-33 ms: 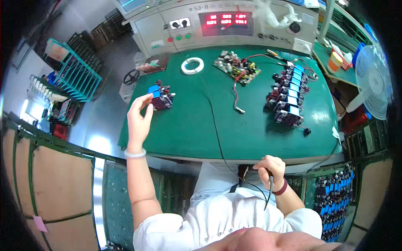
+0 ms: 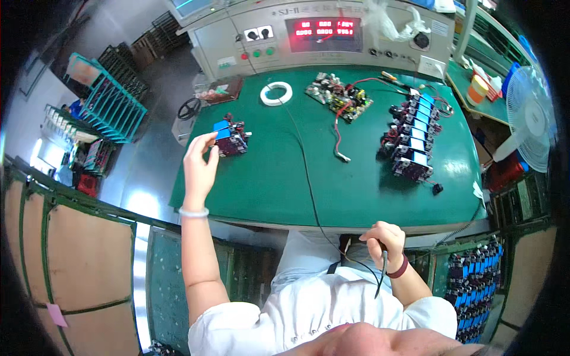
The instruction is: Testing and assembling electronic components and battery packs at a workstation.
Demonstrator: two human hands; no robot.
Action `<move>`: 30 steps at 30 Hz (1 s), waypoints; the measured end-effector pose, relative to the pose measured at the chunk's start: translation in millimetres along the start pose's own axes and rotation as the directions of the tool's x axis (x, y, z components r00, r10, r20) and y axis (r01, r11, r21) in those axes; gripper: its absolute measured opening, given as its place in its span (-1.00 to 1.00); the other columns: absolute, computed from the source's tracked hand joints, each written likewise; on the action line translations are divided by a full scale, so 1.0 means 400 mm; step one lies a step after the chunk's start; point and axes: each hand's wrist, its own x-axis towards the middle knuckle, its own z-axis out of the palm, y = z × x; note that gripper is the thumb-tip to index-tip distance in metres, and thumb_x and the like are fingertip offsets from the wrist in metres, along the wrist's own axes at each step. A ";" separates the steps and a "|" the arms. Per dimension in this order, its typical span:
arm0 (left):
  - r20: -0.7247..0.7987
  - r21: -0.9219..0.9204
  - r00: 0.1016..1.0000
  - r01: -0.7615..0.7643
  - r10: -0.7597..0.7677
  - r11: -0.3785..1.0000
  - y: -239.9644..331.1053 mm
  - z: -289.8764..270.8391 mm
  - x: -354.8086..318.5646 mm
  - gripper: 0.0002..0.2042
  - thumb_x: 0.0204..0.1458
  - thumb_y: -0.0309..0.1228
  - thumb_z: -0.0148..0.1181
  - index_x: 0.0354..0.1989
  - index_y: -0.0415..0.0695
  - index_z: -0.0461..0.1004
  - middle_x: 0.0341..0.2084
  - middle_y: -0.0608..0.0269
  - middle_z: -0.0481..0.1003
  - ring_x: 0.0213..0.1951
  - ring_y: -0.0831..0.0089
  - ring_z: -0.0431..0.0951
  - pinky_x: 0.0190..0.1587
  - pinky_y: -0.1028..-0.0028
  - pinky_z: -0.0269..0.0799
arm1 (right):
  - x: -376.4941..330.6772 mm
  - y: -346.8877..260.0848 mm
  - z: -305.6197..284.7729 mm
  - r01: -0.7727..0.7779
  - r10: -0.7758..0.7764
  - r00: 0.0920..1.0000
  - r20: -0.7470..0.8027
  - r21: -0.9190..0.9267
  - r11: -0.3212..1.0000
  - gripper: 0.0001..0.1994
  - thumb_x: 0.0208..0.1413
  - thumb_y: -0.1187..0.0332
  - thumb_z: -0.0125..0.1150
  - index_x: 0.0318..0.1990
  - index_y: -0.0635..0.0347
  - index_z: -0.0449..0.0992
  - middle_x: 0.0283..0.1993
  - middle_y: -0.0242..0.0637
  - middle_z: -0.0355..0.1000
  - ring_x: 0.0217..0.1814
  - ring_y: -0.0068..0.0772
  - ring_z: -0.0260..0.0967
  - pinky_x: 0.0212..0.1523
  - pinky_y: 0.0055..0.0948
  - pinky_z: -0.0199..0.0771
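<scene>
At the table's left side, my left hand (image 2: 200,170) has its thumb and fingers at the near left edge of a small circuit module (image 2: 233,142) with a blue top. The fingertips meet the module's edge, and its far side bristles with parts. My right hand (image 2: 385,242) is curled closed low in front of my body, just off the table's near edge. From under its fingers comes the grey end of a dark cord (image 2: 384,264). Whatever else lies inside that fist is hidden. A thin dark cable (image 2: 311,196) runs across the green tabletop down toward my lap.
A row of blue-topped modules (image 2: 417,133) stands at the table's right. Farther back lie a bare circuit board (image 2: 339,98) with a red lead and a white ring (image 2: 276,103). A test console (image 2: 249,50) with a red display backs the table. A fan (image 2: 530,118) stands at right.
The whole view has shifted slightly. Both hands keep the same pose, the left at the module and the right on the cord.
</scene>
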 end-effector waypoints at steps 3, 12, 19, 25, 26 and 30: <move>0.038 0.410 0.982 -0.182 0.182 0.894 -0.125 0.045 0.014 -0.54 0.16 -0.39 0.30 0.24 -0.22 0.46 0.19 -0.02 0.46 0.25 0.02 0.43 0.35 0.12 0.33 | -0.009 0.007 0.023 -0.034 0.034 0.999 -0.008 -0.003 0.999 -0.94 0.02 0.56 0.23 -0.38 0.24 0.61 -0.59 -0.31 0.37 -0.65 -0.39 0.32 -0.58 -0.42 0.28; -0.242 0.452 0.933 -0.135 0.267 0.882 -0.190 0.145 -0.134 -0.48 0.07 -0.39 0.39 0.23 -0.15 0.42 0.16 0.10 0.37 0.20 0.04 0.39 0.27 0.05 0.30 | -0.033 0.025 0.010 -0.089 0.088 0.996 -0.008 -0.057 0.994 -0.92 0.12 0.48 0.22 -0.41 0.23 0.57 -0.56 -0.26 0.44 -0.63 -0.35 0.32 -0.55 -0.42 0.30; -0.082 0.485 0.965 -0.180 0.249 0.856 -0.194 0.112 -0.145 -0.58 0.01 -0.49 0.36 0.11 -0.06 0.55 -0.08 0.18 0.53 0.01 0.09 0.47 0.10 0.15 0.40 | -0.021 0.038 0.024 -0.041 0.041 0.999 0.005 -0.023 0.999 -0.95 0.04 0.58 0.23 -0.39 0.25 0.58 -0.58 -0.30 0.38 -0.67 -0.39 0.28 -0.60 -0.41 0.28; -0.027 0.455 0.974 -0.188 0.225 0.870 -0.184 0.073 -0.060 -0.63 0.08 -0.58 0.22 0.10 -0.14 0.50 -0.08 0.07 0.53 0.04 0.02 0.46 0.15 0.13 0.39 | -0.023 0.042 0.031 -0.051 0.051 0.999 0.015 -0.022 0.998 -0.94 0.02 0.60 0.22 -0.39 0.25 0.58 -0.58 -0.30 0.37 -0.67 -0.39 0.28 -0.61 -0.41 0.28; 0.038 0.385 0.983 -0.180 0.179 0.905 -0.179 0.054 -0.041 -0.65 0.11 -0.59 0.19 0.10 -0.17 0.49 -0.09 0.04 0.52 0.04 -0.01 0.46 0.16 0.15 0.39 | -0.025 0.042 0.030 -0.055 0.055 0.998 0.012 -0.022 0.998 -0.94 0.02 0.60 0.23 -0.39 0.24 0.58 -0.59 -0.30 0.37 -0.67 -0.38 0.28 -0.60 -0.41 0.28; 0.398 -0.138 0.900 0.249 -0.177 0.959 -0.124 -0.050 0.000 -0.74 0.39 -0.38 0.09 0.14 -0.23 0.44 -0.08 0.27 0.53 -0.04 0.52 0.49 0.03 0.44 0.45 | -0.029 0.042 0.020 -0.069 0.069 0.998 -0.003 -0.024 0.997 -0.95 0.04 0.58 0.24 -0.39 0.23 0.58 -0.59 -0.30 0.35 -0.67 -0.37 0.28 -0.60 -0.41 0.28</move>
